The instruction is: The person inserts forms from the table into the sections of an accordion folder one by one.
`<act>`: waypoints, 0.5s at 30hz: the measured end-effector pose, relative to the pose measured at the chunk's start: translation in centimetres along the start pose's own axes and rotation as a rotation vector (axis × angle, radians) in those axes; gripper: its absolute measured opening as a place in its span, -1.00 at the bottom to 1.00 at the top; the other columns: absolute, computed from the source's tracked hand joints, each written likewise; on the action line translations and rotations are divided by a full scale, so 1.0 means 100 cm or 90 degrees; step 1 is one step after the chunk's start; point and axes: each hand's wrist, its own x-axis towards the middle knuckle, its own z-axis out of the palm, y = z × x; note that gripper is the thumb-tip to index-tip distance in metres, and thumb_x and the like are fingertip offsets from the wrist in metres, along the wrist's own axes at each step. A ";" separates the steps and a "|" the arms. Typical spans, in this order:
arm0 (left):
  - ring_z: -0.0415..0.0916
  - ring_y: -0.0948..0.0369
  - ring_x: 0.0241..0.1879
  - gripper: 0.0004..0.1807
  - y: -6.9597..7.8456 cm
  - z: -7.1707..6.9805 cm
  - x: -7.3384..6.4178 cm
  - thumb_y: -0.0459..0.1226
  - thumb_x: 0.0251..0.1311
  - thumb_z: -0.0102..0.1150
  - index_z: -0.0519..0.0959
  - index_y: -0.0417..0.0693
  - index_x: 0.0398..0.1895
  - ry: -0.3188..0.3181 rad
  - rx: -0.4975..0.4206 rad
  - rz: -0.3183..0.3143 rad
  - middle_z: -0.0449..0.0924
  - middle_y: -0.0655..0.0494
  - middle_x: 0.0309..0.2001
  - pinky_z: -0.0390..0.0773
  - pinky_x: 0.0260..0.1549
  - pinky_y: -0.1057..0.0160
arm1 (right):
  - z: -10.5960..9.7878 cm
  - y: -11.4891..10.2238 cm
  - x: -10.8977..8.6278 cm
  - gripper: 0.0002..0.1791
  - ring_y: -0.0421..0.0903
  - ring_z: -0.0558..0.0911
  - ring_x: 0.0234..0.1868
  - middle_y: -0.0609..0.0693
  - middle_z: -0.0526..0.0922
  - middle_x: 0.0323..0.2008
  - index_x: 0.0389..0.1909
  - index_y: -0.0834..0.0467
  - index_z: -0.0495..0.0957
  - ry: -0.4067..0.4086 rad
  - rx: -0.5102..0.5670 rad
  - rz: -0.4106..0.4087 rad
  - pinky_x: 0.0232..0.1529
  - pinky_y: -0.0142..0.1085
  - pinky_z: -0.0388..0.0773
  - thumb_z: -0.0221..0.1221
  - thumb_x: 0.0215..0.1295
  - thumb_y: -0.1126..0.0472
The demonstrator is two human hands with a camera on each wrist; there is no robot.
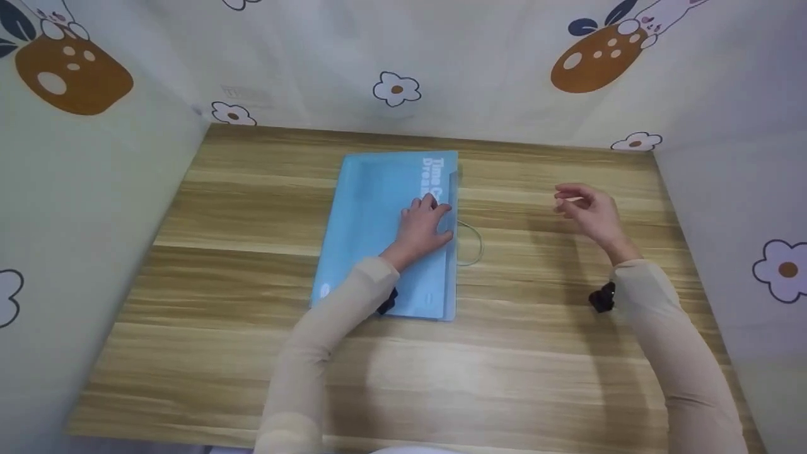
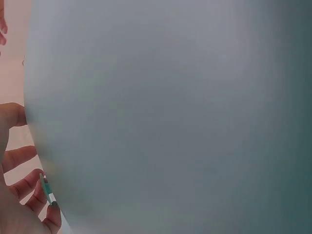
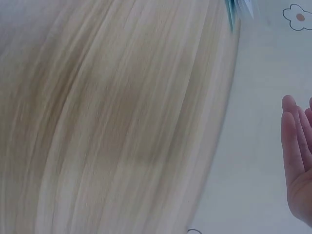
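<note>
A light blue plastic folder [image 1: 378, 208] with white lettering near its upper right corner lies flat on the wooden table. My left hand [image 1: 423, 228] rests on the folder near its right edge, fingers spread. In the left wrist view, the fingers of the left hand [image 2: 22, 195] meet the cover, which fills most of that picture. A thin pale elastic loop [image 1: 481, 243] sticks out from the folder's right side. Over the table to the right hovers my right hand [image 1: 594, 216], thumb near the fingers and nothing held. In the right wrist view, its fingers [image 3: 291, 146] look fairly straight.
The wood-grain table [image 1: 239, 353] extends around the folder on all sides. Pale curtains [image 1: 302, 69] printed with flowers and orange fruit stand along its back, left and right edges. Each wrist carries a small black camera [image 1: 603, 297].
</note>
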 end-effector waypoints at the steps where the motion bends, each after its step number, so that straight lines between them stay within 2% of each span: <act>1: 0.19 0.13 -0.28 -0.52 0.000 0.002 0.000 -0.03 0.01 0.09 0.44 0.08 0.05 -0.002 0.009 0.000 0.27 0.06 -0.17 0.18 -0.43 0.18 | -0.002 0.001 0.000 -0.67 -0.19 0.59 -0.40 0.02 0.56 -0.30 -0.05 0.44 0.41 0.005 -0.003 0.002 -0.38 -0.38 0.50 0.06 0.12 0.46; 4: 0.18 0.13 -0.27 -0.51 0.001 0.007 -0.001 -0.01 0.02 0.09 0.43 0.08 0.07 -0.017 0.030 -0.004 0.26 0.06 -0.17 0.17 -0.41 0.18 | -0.008 0.001 -0.002 -0.66 -0.20 0.59 -0.39 0.04 0.56 -0.27 -0.04 0.45 0.40 0.020 -0.020 0.007 -0.36 -0.40 0.49 0.06 0.14 0.43; 8: 0.19 0.11 -0.22 -0.48 0.002 0.009 -0.004 0.02 0.02 0.07 0.40 0.11 0.10 -0.051 0.054 -0.021 0.26 0.05 -0.13 0.18 -0.35 0.13 | -0.017 0.001 -0.006 -0.69 -0.23 0.58 -0.38 0.10 0.55 -0.24 -0.05 0.35 0.45 0.038 -0.065 -0.004 -0.38 -0.42 0.48 0.07 0.17 0.34; 9: 0.19 0.10 -0.21 -0.47 0.001 0.009 -0.004 0.03 0.02 0.07 0.40 0.12 0.10 -0.059 0.057 -0.024 0.26 0.05 -0.12 0.18 -0.33 0.11 | -0.022 0.006 -0.006 -0.69 -0.24 0.58 -0.38 0.09 0.55 -0.24 -0.07 0.30 0.48 0.036 -0.041 -0.017 -0.39 -0.44 0.48 0.10 0.15 0.32; 12: 0.19 0.10 -0.15 -0.45 -0.002 0.004 -0.008 0.08 0.03 0.04 0.39 0.14 0.12 -0.073 0.058 -0.024 0.27 0.05 -0.08 0.17 -0.30 0.07 | -0.028 0.007 -0.009 -0.70 -0.25 0.56 -0.36 0.15 0.55 -0.22 -0.08 0.26 0.50 0.050 -0.080 -0.045 -0.37 -0.49 0.45 0.11 0.14 0.29; 15: 0.19 0.09 -0.05 -0.43 -0.012 -0.008 -0.012 0.11 0.05 0.00 0.36 0.16 0.15 -0.065 0.044 -0.014 0.27 0.06 0.02 0.17 -0.26 0.06 | -0.036 0.007 -0.011 -0.69 -0.13 0.54 -0.26 0.18 0.53 -0.16 -0.07 0.29 0.49 0.066 -0.136 -0.067 -0.27 -0.44 0.43 0.10 0.15 0.27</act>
